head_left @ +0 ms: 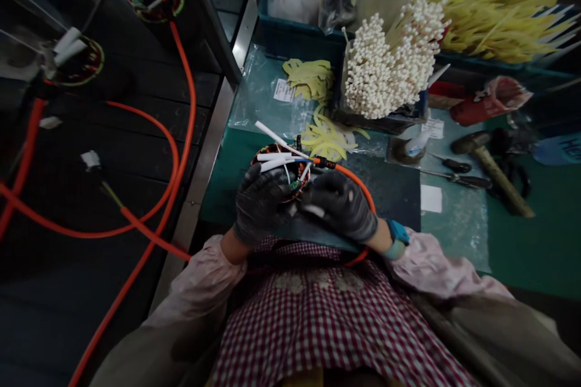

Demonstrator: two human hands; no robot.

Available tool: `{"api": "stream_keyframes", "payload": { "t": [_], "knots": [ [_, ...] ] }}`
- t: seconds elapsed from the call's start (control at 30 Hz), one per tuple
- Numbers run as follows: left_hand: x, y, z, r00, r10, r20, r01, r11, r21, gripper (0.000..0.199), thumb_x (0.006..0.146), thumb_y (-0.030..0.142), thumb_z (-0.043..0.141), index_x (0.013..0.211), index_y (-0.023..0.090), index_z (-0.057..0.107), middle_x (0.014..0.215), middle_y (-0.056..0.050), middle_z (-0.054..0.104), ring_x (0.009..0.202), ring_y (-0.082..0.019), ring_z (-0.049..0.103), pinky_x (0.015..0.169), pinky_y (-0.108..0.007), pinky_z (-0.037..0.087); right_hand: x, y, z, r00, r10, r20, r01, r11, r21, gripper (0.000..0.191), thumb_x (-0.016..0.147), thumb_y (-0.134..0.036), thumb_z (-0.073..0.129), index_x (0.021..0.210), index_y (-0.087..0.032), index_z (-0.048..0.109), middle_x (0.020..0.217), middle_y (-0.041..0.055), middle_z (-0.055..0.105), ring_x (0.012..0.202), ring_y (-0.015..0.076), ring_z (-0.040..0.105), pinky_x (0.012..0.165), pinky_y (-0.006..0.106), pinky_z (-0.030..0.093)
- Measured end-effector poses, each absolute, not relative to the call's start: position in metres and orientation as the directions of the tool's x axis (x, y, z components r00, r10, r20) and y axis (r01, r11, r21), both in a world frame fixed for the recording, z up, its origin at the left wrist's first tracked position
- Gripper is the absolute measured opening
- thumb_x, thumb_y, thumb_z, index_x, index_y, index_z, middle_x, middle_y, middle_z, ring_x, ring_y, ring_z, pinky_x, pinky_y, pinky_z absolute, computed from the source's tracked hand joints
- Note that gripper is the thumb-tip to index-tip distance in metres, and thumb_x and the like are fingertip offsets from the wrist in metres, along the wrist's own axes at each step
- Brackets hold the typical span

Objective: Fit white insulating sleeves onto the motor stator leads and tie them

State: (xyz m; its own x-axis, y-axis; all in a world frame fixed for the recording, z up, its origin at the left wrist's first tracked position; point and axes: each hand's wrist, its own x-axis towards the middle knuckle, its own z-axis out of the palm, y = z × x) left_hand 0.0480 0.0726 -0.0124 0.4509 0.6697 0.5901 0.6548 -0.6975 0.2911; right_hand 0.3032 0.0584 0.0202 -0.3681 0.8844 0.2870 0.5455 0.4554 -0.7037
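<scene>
A ring-shaped motor stator (269,150) with copper windings lies on the bench close to my body. White sleeves (275,161) and thin wires cross its top and meet the end of an orange cable (358,180). My left hand (262,202), in a dark glove, wraps the stator's near left side. At its near right side is my right hand (342,202), also gloved, its fingers curled together. A small white piece (313,210) shows at those fingertips; what it is I cannot make out. The orange cable runs behind my right hand and down toward my lap.
A bin of white sleeves (390,66) stands beyond the stator, beside yellow strips (324,136). To the right lie a hammer (497,172), a screwdriver (463,178) and a red container (490,101). More stators (77,63) with orange cables are at left, past the metal edge (204,145).
</scene>
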Motion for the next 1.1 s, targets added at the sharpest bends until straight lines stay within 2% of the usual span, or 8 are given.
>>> {"api": "stream_keyframes", "payload": {
  "t": [0.1, 0.23, 0.4, 0.5, 0.67, 0.9, 1.0, 1.1],
  "knots": [
    [0.048, 0.073, -0.009, 0.443, 0.721, 0.533, 0.672, -0.661, 0.335, 0.018, 0.105, 0.04, 0.073, 0.121, 0.032, 0.079, 0.125, -0.001, 0.088, 0.125, -0.026, 0.083, 0.127, -0.056, 0.057, 0.29, 0.091, 0.023, -0.417, 0.883, 0.217, 0.602, 0.447, -0.662, 0.035, 0.116, -0.048, 0.063, 0.133, -0.026, 0.084, 0.115, 0.0099, 0.087, 0.095, 0.0261, 0.081, 0.087, 0.04, 0.068],
    [0.051, 0.074, -0.009, 0.417, 0.729, 0.542, 0.652, -0.656, 0.381, 0.017, 0.102, 0.038, 0.075, 0.117, 0.033, 0.081, 0.115, 0.001, 0.089, 0.118, -0.026, 0.084, 0.128, -0.057, 0.057, 0.277, 0.116, 0.03, -0.503, 0.859, 0.09, 0.633, 0.437, -0.639, 0.033, 0.113, -0.049, 0.066, 0.106, -0.024, 0.086, 0.089, 0.0083, 0.083, 0.08, 0.0257, 0.075, 0.081, 0.04, 0.064],
    [0.054, 0.077, -0.013, 0.387, 0.636, 0.667, 0.615, -0.718, 0.327, 0.028, 0.102, 0.039, 0.075, 0.13, 0.033, 0.077, 0.121, 0.002, 0.088, 0.117, -0.025, 0.084, 0.126, -0.054, 0.061, 0.278, 0.118, 0.043, -0.452, 0.873, 0.181, 0.244, 0.316, -0.917, 0.036, 0.117, -0.051, 0.061, 0.113, -0.024, 0.085, 0.105, 0.0034, 0.087, 0.092, 0.0203, 0.079, 0.088, 0.035, 0.067],
    [0.053, 0.077, -0.015, 0.388, 0.634, 0.669, 0.604, -0.723, 0.335, 0.031, 0.104, 0.036, 0.071, 0.134, 0.031, 0.075, 0.128, 0.002, 0.087, 0.122, -0.023, 0.083, 0.132, -0.05, 0.057, 0.288, 0.118, 0.05, -0.547, 0.823, 0.151, 0.105, 0.247, -0.963, 0.031, 0.114, -0.048, 0.069, 0.115, -0.023, 0.086, 0.108, 0.0037, 0.088, 0.095, 0.0208, 0.081, 0.09, 0.035, 0.068],
    [0.05, 0.075, -0.015, 0.421, 0.686, 0.593, 0.598, -0.702, 0.387, 0.022, 0.104, 0.039, 0.077, 0.124, 0.03, 0.078, 0.122, -0.001, 0.088, 0.12, -0.026, 0.083, 0.132, -0.052, 0.055, 0.295, 0.116, 0.041, -0.502, 0.851, 0.155, 0.161, 0.267, -0.95, 0.014, 0.102, -0.03, 0.079, 0.108, -0.018, 0.085, 0.102, 0.0054, 0.088, 0.09, 0.0182, 0.082, 0.085, 0.029, 0.066],
    [0.054, 0.077, -0.011, 0.389, 0.645, 0.658, 0.588, -0.724, 0.362, 0.017, 0.105, 0.036, 0.078, 0.118, 0.026, 0.078, 0.118, -0.003, 0.089, 0.114, -0.024, 0.085, 0.129, -0.048, 0.054, 0.294, 0.112, 0.029, -0.525, 0.822, 0.22, 0.146, 0.342, -0.928, 0.018, 0.108, -0.034, 0.076, 0.112, -0.019, 0.085, 0.106, 0.0058, 0.088, 0.094, 0.0168, 0.082, 0.091, 0.029, 0.067],
    [0.054, 0.077, -0.008, 0.403, 0.655, 0.639, 0.596, -0.718, 0.36, 0.017, 0.104, 0.036, 0.078, 0.118, 0.027, 0.078, 0.114, -0.001, 0.09, 0.11, -0.023, 0.086, 0.127, -0.048, 0.055, 0.299, 0.108, 0.024, -0.648, 0.708, 0.282, 0.152, 0.482, -0.863, 0.02, 0.113, -0.036, 0.07, 0.114, -0.022, 0.086, 0.11, 0.0067, 0.087, 0.103, 0.019, 0.082, 0.098, 0.033, 0.068],
    [0.054, 0.075, -0.006, 0.398, 0.671, 0.626, 0.588, -0.71, 0.387, 0.015, 0.102, 0.033, 0.078, 0.117, 0.027, 0.078, 0.111, 0.001, 0.089, 0.109, -0.022, 0.086, 0.131, -0.047, 0.051, 0.306, 0.098, 0.016, -0.664, 0.719, 0.204, 0.277, 0.49, -0.827, 0.025, 0.115, -0.041, 0.068, 0.121, -0.024, 0.085, 0.122, 0.0082, 0.087, 0.115, 0.0228, 0.08, 0.111, 0.043, 0.067]
  ]
}}
